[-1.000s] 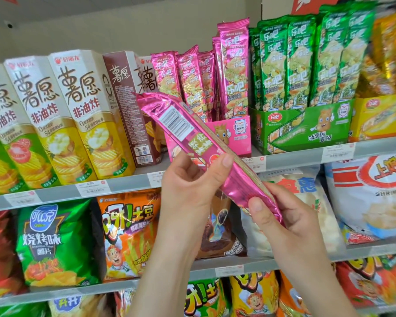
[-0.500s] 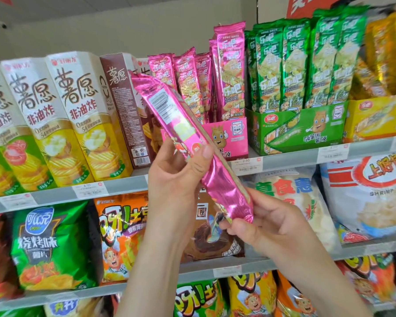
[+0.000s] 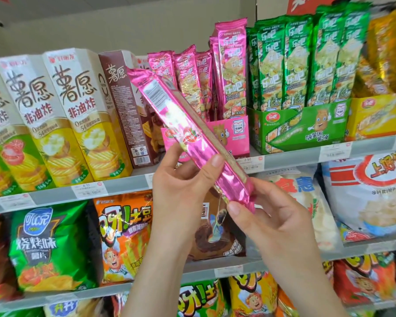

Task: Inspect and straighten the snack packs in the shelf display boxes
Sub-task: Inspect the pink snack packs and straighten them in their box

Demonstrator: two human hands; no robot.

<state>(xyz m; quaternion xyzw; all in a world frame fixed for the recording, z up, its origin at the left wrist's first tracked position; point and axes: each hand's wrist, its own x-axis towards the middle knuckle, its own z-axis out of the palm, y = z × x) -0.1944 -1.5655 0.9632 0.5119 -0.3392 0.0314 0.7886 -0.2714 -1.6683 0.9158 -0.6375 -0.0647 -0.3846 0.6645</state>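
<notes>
Left hand (image 3: 183, 188) grips pink snack pack (image 3: 192, 138) mid-body, right hand (image 3: 268, 216) pinches its bottom seal. Looks light, slick foil, contents probably crushable; hold by ends.

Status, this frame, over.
Gripped by left hand and right hand: pink pack, tilted, barcode side showing. Behind it pink box, packs standing. Nothing blocking.

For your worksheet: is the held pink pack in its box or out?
Out: left hand and right hand hold the pink pack before the pink box.
</notes>
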